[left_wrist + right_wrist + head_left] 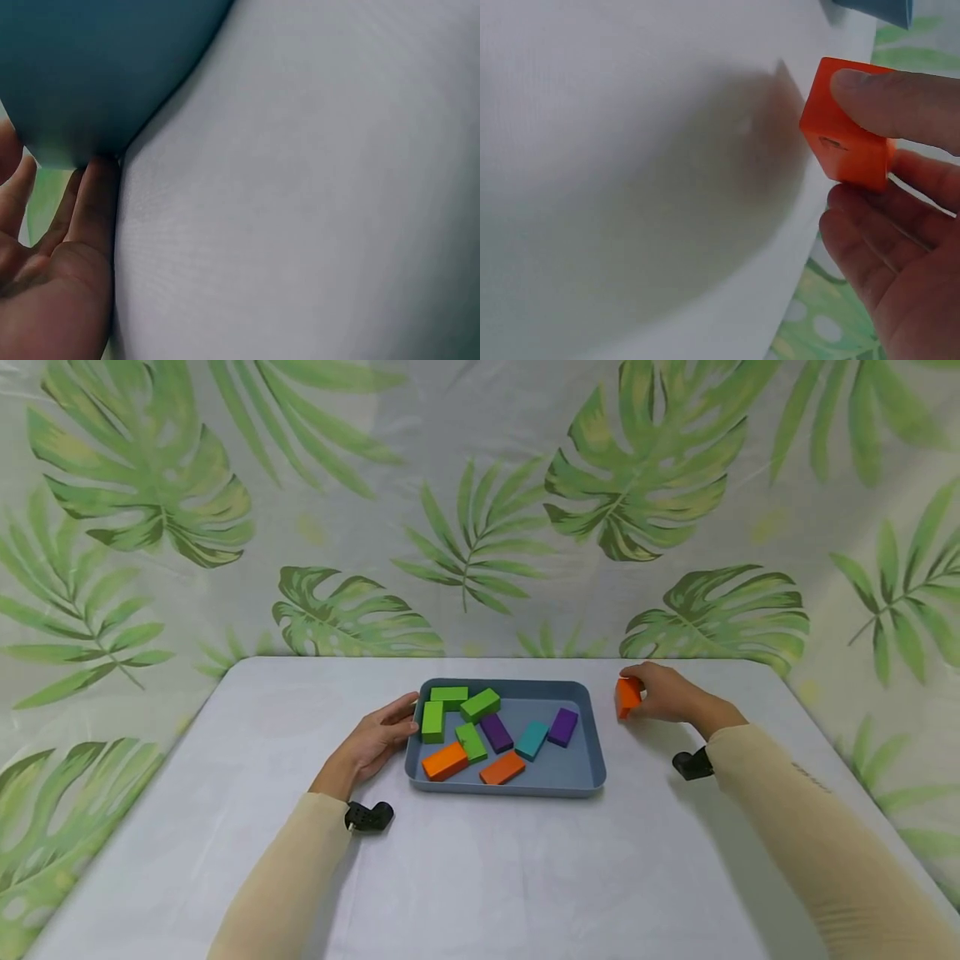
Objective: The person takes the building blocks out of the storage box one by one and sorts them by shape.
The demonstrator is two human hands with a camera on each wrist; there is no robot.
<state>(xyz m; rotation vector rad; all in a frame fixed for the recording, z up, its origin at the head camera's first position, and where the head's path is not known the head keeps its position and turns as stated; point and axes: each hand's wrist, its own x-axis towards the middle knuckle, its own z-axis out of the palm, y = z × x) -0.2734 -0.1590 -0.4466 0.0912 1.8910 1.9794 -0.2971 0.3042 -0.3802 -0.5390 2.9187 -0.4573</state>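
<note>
My right hand point(663, 695) pinches an orange block point(627, 697) to the right of the blue-grey tray point(517, 791). The right wrist view shows the thumb on one face of that block point(847, 127) and fingertips against the other side. Resting along the tray's left wall is my left hand point(381, 739), its fingers fairly straight and touching the outside. Inside the tray lie several green blocks point(432, 722), two purple blocks point(562, 727), a teal block point(532, 740) and two orange blocks point(446, 761).
A white cloth covers the table point(480, 868). Behind it hangs a leaf-patterned curtain point(480, 635). Black wrist cameras point(369, 817) sit on both wrists. The tray's corner point(881, 9) shows at the top of the right wrist view.
</note>
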